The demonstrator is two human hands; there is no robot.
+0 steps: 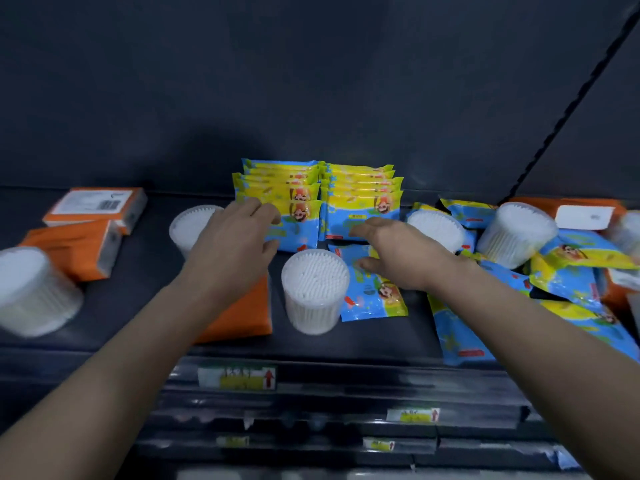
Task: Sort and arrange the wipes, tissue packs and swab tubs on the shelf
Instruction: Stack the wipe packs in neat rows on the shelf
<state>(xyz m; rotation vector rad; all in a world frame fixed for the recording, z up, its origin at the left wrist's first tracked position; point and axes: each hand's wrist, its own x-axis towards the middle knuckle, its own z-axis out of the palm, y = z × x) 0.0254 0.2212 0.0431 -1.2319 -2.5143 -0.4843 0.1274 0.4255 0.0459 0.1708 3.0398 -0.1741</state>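
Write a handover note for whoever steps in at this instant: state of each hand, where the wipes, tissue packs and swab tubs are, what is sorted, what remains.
Left hand: open, fingers straight at the front of the left wipes row.
Right hand: open, over a loose wipes pack lying flat before the right wipes row.
Done: both rows stand at the back, centre.
To do: wipes heap at right with swab tubs among it; centre tub and far-left tub stand apart; orange tissue packs lie at both ends, unsorted.
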